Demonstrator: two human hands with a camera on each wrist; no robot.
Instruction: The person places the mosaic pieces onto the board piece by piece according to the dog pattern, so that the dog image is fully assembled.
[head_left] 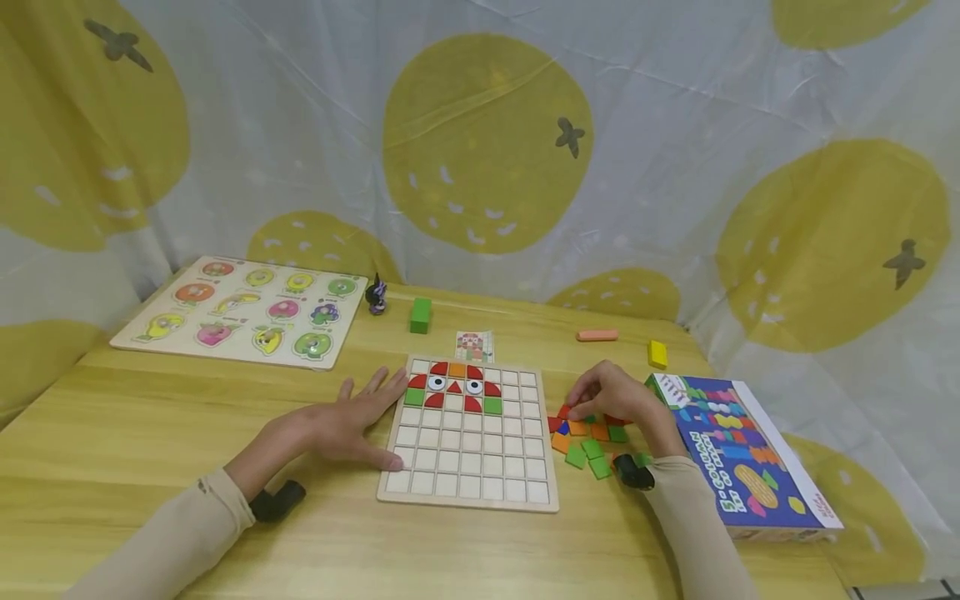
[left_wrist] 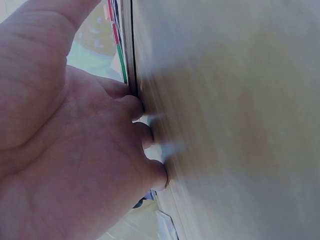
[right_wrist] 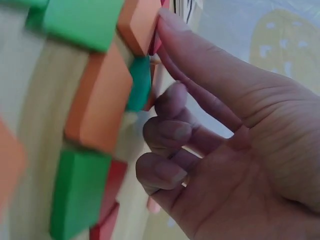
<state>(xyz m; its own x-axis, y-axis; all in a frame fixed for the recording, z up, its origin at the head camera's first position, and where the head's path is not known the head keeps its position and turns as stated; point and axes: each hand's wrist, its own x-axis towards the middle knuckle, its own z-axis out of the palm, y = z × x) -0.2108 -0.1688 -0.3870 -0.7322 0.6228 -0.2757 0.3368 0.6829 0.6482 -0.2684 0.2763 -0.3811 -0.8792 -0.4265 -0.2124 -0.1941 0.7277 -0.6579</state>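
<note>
A square wooden grid board (head_left: 471, 465) lies in front of me, its upper rows holding red, green and orange pieces and two round eye pieces. My left hand (head_left: 341, 427) is spread along the board's left side, thumb at the lower edge and fingers near the top corner. In the left wrist view, fingertips (left_wrist: 159, 176) rest on the tabletop beside the board's edge. To the right of the board, my right hand (head_left: 611, 396) pinches a red piece (right_wrist: 155, 43) between thumb and index finger over a pile of coloured pieces (head_left: 598, 465). Its other fingers are curled.
A pattern card (head_left: 475, 345) lies behind the board. A fruit puzzle board (head_left: 247, 310) is at back left, near a small dark figure (head_left: 377, 295) and a green block (head_left: 421, 316). A boxed game (head_left: 742, 458), a yellow block (head_left: 657, 354) and a pink stick (head_left: 597, 335) are on the right.
</note>
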